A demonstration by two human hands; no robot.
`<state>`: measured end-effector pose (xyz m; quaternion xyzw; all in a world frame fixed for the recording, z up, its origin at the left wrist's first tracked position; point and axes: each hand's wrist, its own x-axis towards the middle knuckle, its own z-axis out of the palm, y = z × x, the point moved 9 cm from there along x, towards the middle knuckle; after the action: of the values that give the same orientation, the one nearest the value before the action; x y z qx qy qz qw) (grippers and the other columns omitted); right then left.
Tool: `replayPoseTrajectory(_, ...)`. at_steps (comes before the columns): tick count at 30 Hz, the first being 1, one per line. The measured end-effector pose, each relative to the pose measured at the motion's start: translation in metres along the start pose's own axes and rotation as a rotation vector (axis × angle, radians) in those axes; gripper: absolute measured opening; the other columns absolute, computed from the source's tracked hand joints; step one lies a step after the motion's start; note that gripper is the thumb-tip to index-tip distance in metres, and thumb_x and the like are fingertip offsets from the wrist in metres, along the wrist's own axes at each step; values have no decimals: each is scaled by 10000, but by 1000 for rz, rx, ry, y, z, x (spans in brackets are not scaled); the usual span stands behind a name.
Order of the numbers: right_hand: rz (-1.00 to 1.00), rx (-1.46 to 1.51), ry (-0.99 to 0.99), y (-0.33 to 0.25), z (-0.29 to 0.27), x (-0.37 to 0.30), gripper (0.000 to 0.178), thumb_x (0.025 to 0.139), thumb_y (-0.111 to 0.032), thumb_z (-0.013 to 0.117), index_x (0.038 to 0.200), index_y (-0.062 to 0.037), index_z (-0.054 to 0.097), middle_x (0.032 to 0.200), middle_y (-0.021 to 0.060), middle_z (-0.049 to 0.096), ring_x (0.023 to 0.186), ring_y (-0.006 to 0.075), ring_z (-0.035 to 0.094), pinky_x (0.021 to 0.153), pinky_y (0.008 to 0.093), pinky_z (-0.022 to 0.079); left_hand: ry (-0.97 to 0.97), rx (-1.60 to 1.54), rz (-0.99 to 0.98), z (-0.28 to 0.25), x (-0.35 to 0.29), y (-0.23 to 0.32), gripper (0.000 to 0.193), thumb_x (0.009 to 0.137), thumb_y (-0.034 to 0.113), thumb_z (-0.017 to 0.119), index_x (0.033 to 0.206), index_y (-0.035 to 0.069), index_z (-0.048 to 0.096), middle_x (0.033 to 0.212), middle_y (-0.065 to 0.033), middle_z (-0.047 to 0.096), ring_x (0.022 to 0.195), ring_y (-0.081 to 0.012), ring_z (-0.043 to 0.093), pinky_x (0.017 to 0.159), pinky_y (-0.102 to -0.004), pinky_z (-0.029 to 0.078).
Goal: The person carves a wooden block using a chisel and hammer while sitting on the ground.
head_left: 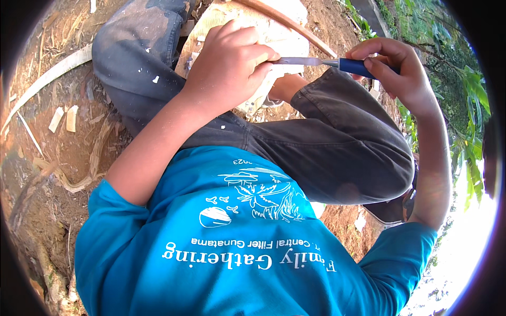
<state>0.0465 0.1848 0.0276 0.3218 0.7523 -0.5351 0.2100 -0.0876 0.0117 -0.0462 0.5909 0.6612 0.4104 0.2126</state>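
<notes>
A chisel (303, 61) with a flat metal blade and a blue handle lies roughly level across the view, above my legs. My right hand (392, 68) grips it by the handle. My left hand (232, 66) is closed with its thumb and index finger at the far end of the blade, pinching the tip. Under and beyond my left hand is a pale wooden block (216, 18), its surface partly hidden by the hand. A long brown wooden stick (287, 23) rests slantwise over the pale wood.
I sit on bare brown ground with my legs, in dark trousers (337, 147), folded around the wood. Wood chips (72, 118) and shavings lie scattered at left. A curved pale strip (52, 73) runs toward my left knee. Green plants (458, 89) grow at right.
</notes>
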Motion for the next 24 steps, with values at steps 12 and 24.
replayPoseTrajectory(12, -326, -312, 172, -126, 34, -42, 172, 943, -116, 653, 1018, 39, 670, 1107, 194, 723, 885, 152, 739, 712, 228, 583, 163, -5, 111, -14, -3, 9, 184, 765, 111, 805, 932, 108, 725, 897, -48, 678, 939, -281, 626, 881, -413, 486)
replayPoseTrajectory(24, -230, -393, 356, -125, 39, -24, 222, 919, 34, 707, 1134, 10, 752, 983, 126, 767, 819, 142, 730, 639, 202, 548, 158, 21, 72, -14, -3, 5, 178, 760, 116, 823, 921, 129, 749, 858, -23, 633, 908, -250, 593, 824, -404, 475)
